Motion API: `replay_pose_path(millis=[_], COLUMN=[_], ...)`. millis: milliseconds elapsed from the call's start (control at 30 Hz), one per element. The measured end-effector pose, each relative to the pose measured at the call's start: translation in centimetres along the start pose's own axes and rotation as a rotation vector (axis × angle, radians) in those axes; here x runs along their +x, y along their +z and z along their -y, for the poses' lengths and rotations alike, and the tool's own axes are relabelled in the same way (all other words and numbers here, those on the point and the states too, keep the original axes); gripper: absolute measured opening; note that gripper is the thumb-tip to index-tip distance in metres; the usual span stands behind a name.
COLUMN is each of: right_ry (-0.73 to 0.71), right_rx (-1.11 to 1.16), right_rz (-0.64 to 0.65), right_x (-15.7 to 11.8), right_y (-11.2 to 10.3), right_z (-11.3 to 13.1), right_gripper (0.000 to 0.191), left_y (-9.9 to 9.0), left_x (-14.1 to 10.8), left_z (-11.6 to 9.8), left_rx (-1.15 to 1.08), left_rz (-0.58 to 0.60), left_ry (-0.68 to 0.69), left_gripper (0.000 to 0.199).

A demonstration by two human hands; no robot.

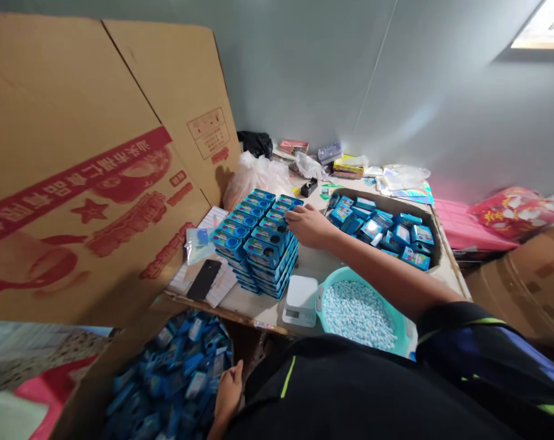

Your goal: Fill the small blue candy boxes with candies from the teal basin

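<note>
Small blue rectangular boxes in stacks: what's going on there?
A person's right hand is at the stacked small blue rectangular boxes, its grip unclear. The left hand is beside a heap of loose blue boxes. Right of the stacks sit a white scale and a round teal plastic basin of pale-blue pellets.

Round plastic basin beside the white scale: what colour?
Turquoise round plastic basin; shows in the head view.

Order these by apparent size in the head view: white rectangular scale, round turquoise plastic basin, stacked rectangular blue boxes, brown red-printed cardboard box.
Brown red-printed cardboard box
Stacked rectangular blue boxes and round turquoise plastic basin: too alike to rank
White rectangular scale
</note>
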State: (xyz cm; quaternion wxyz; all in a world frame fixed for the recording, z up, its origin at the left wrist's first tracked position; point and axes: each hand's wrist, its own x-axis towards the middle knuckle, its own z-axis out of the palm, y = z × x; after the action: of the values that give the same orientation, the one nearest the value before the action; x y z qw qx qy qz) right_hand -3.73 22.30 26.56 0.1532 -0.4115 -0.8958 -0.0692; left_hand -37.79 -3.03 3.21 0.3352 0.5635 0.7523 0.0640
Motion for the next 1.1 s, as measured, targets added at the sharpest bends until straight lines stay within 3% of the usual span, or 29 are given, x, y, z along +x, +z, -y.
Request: replay_pose_path(millis=[100, 200, 267, 333, 400, 467, 533, 633, 767, 1100], right_ry=[-0.034, -0.030, -0.013, 0.008, 0.019, 0.030, 0.060, 0.122, 0.121, 0.042], right_rx=[0.003, 0.023, 0.028, 0.012, -0.024, -0.056, -0.056, -0.017, 0.019, 0.155], right_rz=[0.010, 0.009, 0.010, 0.010, 0.020, 0.046, 0.065, 0.060, 0.062, 0.122], right_x=[0.2, 0.0, -0.1, -0.1, 0.0, 0.1, 0.2, 0.0, -0.1, 1.2], right_y=[-0.2, -0.3, -0.6, -0.8, -0.9, -0.8, -0.7, -0.6, -0.7, -0.2], right_z=[-0.1, -0.1, 0.1, 0.3, 0.4, 0.4, 0.5, 0.8, 1.1, -0.1], right_gripper=[0.028, 0.026, 0.027, 0.028, 0.030, 0.031, 0.030, 0.028, 0.028, 0.032], left_y=[-1.5, -6.0, -10.1, -14.1, -17.0, -18.4, -18.4, -17.4, -17.2, -15.6], left_x=[0.5, 2.0, 3.5, 5.5, 8.1, 11.1, 14.0, 17.1, 18.4, 20.8], left_z=[-0.9, -5.1, -11.2, -19.2, -27.1, -33.1, -36.1, -36.5, -34.9, -33.9], left_rx=[-0.005, 0.003, -0.008, 0.026, 0.063, 0.105, 0.175, 0.233, 0.252, 0.253], left_rz=[-0.158, -0.331, -0.402, -0.497, -0.509, -0.498, -0.371, -0.243, -0.166, -0.170], left_ry=[0.003, 0.081, 0.213, 0.555, 0.822, 0.867, 0.763, 0.687, 0.672, 0.754], left_gripper=[0.035, 0.043, 0.045, 0.045, 0.047, 0.054, 0.065, 0.077, 0.083, 0.083])
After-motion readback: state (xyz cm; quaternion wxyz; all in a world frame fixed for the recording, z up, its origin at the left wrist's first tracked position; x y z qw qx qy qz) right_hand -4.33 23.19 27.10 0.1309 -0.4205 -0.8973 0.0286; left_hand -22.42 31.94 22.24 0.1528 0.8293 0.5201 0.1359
